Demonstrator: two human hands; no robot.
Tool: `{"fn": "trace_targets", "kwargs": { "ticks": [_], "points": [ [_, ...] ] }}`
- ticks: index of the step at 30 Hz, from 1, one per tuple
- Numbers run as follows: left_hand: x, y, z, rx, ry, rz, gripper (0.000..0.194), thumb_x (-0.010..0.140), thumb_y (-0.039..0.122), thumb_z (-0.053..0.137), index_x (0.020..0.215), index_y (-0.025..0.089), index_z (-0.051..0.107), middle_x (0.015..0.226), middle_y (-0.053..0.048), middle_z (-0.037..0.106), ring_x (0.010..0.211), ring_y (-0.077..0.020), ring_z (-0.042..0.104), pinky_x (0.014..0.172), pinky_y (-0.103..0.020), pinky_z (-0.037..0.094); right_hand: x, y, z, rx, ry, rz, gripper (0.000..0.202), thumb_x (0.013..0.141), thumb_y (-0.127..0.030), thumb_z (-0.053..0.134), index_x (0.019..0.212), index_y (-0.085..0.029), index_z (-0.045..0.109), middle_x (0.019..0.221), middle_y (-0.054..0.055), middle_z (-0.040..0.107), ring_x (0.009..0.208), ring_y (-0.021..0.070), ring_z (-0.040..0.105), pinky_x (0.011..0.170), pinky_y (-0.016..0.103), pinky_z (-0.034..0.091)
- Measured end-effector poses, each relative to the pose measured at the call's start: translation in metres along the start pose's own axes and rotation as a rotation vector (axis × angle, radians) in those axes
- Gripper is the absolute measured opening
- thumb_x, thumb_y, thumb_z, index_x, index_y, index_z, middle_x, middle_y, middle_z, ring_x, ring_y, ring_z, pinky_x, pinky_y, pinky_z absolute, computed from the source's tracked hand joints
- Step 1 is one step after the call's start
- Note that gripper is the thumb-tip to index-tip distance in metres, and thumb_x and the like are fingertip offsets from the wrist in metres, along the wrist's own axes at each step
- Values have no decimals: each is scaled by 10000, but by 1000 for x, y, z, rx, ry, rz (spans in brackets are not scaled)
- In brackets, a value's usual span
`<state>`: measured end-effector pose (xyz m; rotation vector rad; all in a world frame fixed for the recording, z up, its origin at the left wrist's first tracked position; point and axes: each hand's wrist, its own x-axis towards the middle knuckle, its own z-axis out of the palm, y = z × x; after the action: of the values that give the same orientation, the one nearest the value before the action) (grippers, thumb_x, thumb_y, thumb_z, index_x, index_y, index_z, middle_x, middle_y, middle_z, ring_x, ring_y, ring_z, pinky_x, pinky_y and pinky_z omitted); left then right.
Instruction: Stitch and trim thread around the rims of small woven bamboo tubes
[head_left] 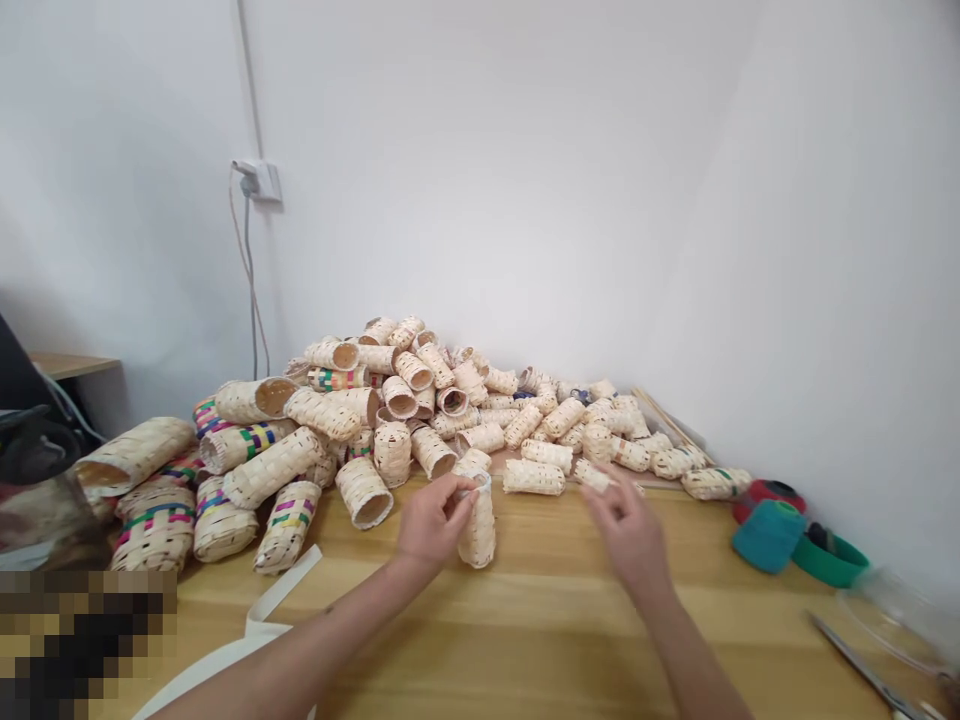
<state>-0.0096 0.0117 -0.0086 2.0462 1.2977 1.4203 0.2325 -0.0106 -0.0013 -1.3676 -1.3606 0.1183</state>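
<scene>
In front of the basket pile point(392, 455), the left hand point(431, 520) pinches the top of a small woven basket point(478, 530). It is cream, tube-shaped and nearly upright. The right hand point(631, 535), apart, looks blurry; I can't tell its grip.

the left hand point(431, 525) and right hand point(634, 540) are bare, like both forearms point(300, 645), the left bearing a small dark spot point(328, 609).

A small woven cylindrical basket point(480, 535) of pale, flat, plant-like strips, with dark gaps in its weave and a whitish rim, stands nearly upright, mouth uppermost, its rim pinched between the left hand's point(431, 520) thumb and fingers.
</scene>
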Motion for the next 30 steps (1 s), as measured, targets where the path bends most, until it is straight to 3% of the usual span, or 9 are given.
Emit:
{"fn": "trace_targets", "kwargs": {
  "ticks": [3,6,9,12,14,18,22,26,30],
  "points": [
    [-5,6,1,23,-36,69,214,853,290,490,846,160,661,677,-16,625,566,-130,502,538,-221,362,-23,-10,27,0,-288,-201,388,851,-431,521,1119,-163,604,523,-70,372,474,123,400,495,235,343],
    [-9,11,2,33,-75,135,195,864,270,492,865,170,660,713,-21,636,592,-131,523,562,-221,377,-34,-13,38,-45,-403,-295,352,874,-405,516,1142,-190,591,527,-68,402,479,124,429,503,226,350],
    [-12,14,3,49,-102,197,186,868,257,494,865,174,661,710,-21,636,600,-132,533,574,-224,385,-37,-13,39,-70,-416,-311,296,882,-381,513,1096,-203,614,544,-44,500,515,143,487,529,236,371],
    [-14,16,4,64,-110,228,186,871,259,494,854,175,660,696,-16,631,593,-128,532,577,-225,387,-38,-14,41,-27,-445,-314,198,892,-316,496,946,-205,651,712,13,644,655,164,572,633,254,407],
    [-14,16,4,70,-112,223,188,872,259,494,841,173,658,692,-13,629,586,-125,530,574,-223,387,-39,-16,42,-2,-466,-303,180,892,-271,485,868,-204,649,754,16,654,689,161,577,654,251,400],
    [-13,13,5,61,-112,198,188,872,262,494,849,171,658,705,-13,634,594,-125,537,576,-222,391,-41,-23,41,50,-527,-242,163,867,-252,497,772,-196,616,519,-56,452,485,111,421,495,213,316],
    [-10,9,3,62,-86,156,202,872,287,490,875,172,657,734,-25,647,609,-134,544,585,-229,404,-37,-28,35,311,-648,-41,198,839,-325,533,708,-179,559,525,-72,346,470,85,319,456,194,269],
    [-7,8,1,63,-63,143,211,881,289,475,871,173,650,726,-25,636,601,-132,530,580,-229,401,-30,-20,31,404,-570,96,316,825,-474,513,724,-176,540,518,-73,306,453,85,269,428,200,232],
    [-7,9,0,66,-46,179,198,885,270,473,848,170,639,723,-21,628,607,-129,529,583,-224,395,-29,-12,35,343,-478,79,297,797,-480,559,822,-185,548,524,-85,270,468,100,275,455,215,252]
  ]
}}
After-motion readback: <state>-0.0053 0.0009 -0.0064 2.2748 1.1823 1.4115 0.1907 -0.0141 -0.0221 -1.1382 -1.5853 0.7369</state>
